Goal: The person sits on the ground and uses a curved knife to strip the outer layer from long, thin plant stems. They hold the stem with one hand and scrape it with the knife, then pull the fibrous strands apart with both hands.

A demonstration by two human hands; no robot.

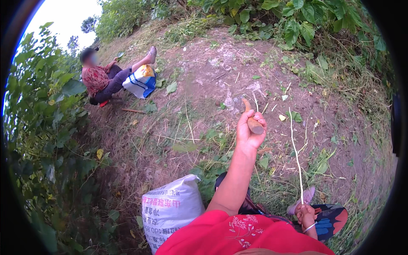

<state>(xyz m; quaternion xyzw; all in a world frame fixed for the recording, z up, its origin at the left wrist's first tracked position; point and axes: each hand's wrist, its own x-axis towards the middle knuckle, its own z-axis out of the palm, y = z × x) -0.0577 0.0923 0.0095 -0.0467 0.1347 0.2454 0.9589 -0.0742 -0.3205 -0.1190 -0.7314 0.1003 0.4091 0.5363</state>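
Note:
My left hand (251,124), stretched out ahead of me, is closed round a short, curved piece of orange-brown wood (255,126) that looks like a tool handle. Its blunt round end points back toward me and its thinner tip sticks out beyond my fingers. Whatever else is in that fist is hidden. Low on the right, close to my lap, my right hand (307,216) pinches the lower end of a long, thin, pale stem (296,159). That stem rises away from me over the ground, with a thin side branch partway along. A white band circles my right wrist.
A white woven sack (172,210) with printing stands beside me on the left. Farther off, another person (102,76) sits by a blue, white and yellow bag (142,80). Leafy bushes (46,123) line the left side. Stem scraps and leaves litter the bare soil (204,76).

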